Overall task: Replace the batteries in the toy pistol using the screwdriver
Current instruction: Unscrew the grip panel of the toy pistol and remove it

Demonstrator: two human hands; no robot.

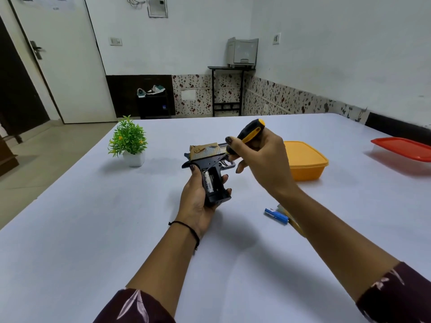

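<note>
My left hand point(194, 201) grips the black and gold toy pistol point(211, 165) by its grip, above the table. The grip's battery bay is uncovered and a white battery point(209, 181) sits inside it. My right hand point(261, 157) holds the black and yellow screwdriver point(249, 132) by the handle. Its thin shaft slants down to the left, with the tip at the top end of the battery in the bay. A blue battery point(276, 215) lies on the table to the right, partly behind my right forearm, beside another small item I cannot make out.
The white table point(116, 229) carries a small potted green plant point(129, 142) at the back left, a yellow lidded box point(305, 160) right behind my right hand, and a red-lidded container point(403, 150) at the far right edge.
</note>
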